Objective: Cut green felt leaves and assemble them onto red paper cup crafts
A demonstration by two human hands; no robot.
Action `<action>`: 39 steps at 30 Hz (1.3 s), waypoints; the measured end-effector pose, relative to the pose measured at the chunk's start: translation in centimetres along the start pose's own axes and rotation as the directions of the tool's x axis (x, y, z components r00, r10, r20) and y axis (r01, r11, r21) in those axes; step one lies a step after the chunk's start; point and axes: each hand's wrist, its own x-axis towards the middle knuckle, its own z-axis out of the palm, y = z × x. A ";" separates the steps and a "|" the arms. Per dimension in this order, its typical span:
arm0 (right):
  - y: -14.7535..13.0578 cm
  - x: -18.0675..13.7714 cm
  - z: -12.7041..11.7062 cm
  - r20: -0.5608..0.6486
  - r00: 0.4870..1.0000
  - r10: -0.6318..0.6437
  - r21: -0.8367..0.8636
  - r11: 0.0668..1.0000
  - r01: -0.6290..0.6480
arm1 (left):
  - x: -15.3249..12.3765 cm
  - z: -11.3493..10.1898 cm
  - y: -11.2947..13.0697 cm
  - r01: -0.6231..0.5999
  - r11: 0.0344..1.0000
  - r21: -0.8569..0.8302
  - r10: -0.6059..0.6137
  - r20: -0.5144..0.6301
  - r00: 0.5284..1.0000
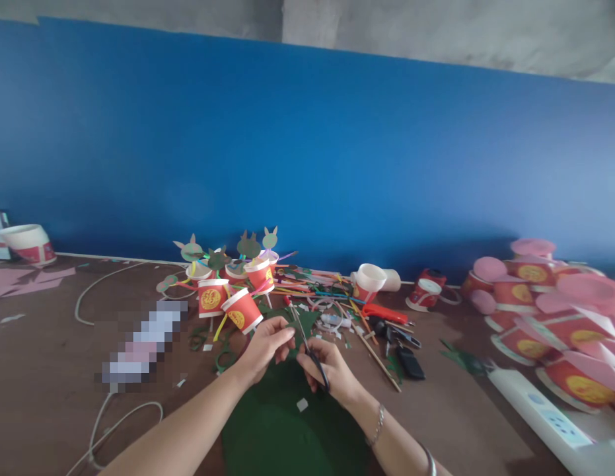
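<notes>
My right hand (329,370) grips a pair of scissors (316,360) by its dark handles, the blades pointing up and away to the left. Close by, my left hand (267,344) is closed in a pinch at a piece of dark green paper (307,320) beside the blades; the fingers partly hide what they hold. Below both hands lies a larger dark green sheet (292,436), with a small white scrap (302,404) on it. Just beyond my left hand, a red paper cup (242,311) leans over among other cups with coloured strips and animal-shaped heads.
Sticks, pipe cleaners and scraps litter the table beyond my hands. To the right are an orange-red cutter (384,313), keys with a black fob (410,363), pink-trimmed cups (520,297) and a power strip (540,406). A phone (143,344) with a white cable lies left.
</notes>
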 end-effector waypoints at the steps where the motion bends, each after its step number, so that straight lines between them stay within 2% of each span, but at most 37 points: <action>1: 0.0 0.0 0.0 -0.003 1.000 0.000 -0.004 1.000 0.000 | 0.0 0.0 0.0 0.002 1.000 -0.001 -0.002 -0.003 1.000; 9: 0.2 0.1 0.0 -0.016 1.000 0.012 -0.024 1.000 -0.012 | 0.0 0.0 0.2 -0.009 0.999 -0.049 0.007 -0.039 0.999; 18: 0.2 -0.1 -0.1 0.061 0.998 0.000 0.010 1.000 0.000 | 0.0 0.1 0.2 -0.001 1.000 -0.014 0.001 -0.028 1.000; 39: 0.0 0.0 0.1 0.000 1.000 0.006 -0.015 1.000 -0.006 | -0.1 0.2 0.2 0.010 1.000 -0.029 -0.011 -0.024 1.000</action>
